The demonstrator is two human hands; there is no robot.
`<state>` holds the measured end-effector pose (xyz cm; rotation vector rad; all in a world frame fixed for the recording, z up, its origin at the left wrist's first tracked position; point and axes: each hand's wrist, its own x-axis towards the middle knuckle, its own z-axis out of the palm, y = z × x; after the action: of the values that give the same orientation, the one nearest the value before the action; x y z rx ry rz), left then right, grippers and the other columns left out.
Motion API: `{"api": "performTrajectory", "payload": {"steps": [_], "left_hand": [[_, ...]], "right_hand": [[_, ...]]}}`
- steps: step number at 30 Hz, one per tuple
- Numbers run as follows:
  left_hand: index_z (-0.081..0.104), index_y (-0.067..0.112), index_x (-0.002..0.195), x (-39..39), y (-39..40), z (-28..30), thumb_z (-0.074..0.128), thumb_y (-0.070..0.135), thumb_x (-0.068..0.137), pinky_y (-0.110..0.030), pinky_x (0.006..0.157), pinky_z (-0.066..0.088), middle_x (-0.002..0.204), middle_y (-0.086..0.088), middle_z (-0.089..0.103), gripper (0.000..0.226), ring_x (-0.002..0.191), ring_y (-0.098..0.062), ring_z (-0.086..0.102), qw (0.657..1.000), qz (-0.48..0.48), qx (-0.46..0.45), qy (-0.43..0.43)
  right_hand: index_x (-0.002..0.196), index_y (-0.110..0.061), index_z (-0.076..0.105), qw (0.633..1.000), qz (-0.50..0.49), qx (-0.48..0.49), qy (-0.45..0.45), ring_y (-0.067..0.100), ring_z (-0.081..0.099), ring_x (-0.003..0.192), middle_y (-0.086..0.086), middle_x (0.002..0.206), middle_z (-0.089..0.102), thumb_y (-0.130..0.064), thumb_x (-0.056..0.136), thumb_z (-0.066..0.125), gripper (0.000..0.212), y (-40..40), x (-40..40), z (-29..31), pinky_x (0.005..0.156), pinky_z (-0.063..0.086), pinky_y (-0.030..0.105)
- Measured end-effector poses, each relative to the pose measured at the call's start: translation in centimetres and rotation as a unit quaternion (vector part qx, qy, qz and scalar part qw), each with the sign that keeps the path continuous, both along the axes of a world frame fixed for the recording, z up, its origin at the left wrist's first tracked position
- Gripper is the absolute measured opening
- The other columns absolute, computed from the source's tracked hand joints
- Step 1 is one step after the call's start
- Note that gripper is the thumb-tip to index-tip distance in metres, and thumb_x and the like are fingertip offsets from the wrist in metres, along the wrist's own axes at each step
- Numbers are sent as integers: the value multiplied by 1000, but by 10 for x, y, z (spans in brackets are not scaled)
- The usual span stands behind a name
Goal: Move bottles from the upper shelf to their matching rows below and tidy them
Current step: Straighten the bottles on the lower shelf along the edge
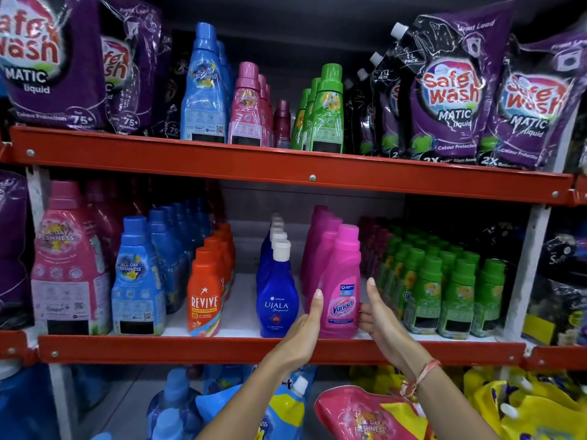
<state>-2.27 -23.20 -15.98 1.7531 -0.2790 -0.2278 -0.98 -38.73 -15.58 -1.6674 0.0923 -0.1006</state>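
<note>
On the upper shelf stand blue bottles, pink bottles, a small maroon bottle and green bottles. On the lower shelf the front pink Vanish bottle stands upright at the head of its row. My left hand lies flat against its left side, thumb up. My right hand presses its right side, fingers behind it. Both hands clasp the bottle between them.
Lower shelf rows from the left: large pink bottle, blue bottles, orange Revive bottles, blue Ujala bottles, small green bottles. Purple pouches flank the upper shelf. The red shelf edge runs below my hands.
</note>
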Motion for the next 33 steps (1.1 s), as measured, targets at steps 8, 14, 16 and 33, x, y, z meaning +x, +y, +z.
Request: {"api": "performTrajectory", "payload": {"steps": [8,14,16,33], "left_hand": [[28,18,150,4,5,-8,10,80,80,-33,117,18,156,-2,33,95,144,-16,28,999,6,29,-18],[40,30,145,7,7,-13,10,95,67,-39,118,24,147,7,47,106,136,-11,39,998,-4,43,-36],[42,31,144,8,7,-14,10,94,69,-38,118,25,145,8,49,104,136,-10,40,998,-6,45,-38],[33,17,149,6,9,-33,22,67,92,-30,116,26,151,-2,44,77,139,-14,36,975,44,135,-169]], "right_hand": [[136,-4,51,999,28,-11,12,18,67,101,15,123,66,-66,92,24,80,-7,6,-7,88,48,26],[139,-2,48,1000,20,-18,2,27,63,118,19,133,61,-66,91,28,83,-7,7,-10,106,45,36],[139,-2,48,999,25,-24,4,25,63,118,18,132,62,-68,90,27,85,-8,8,-11,109,43,38],[93,-46,59,995,49,-78,-44,1,61,97,-14,104,65,-59,92,33,29,7,-15,-3,104,38,28]]}}
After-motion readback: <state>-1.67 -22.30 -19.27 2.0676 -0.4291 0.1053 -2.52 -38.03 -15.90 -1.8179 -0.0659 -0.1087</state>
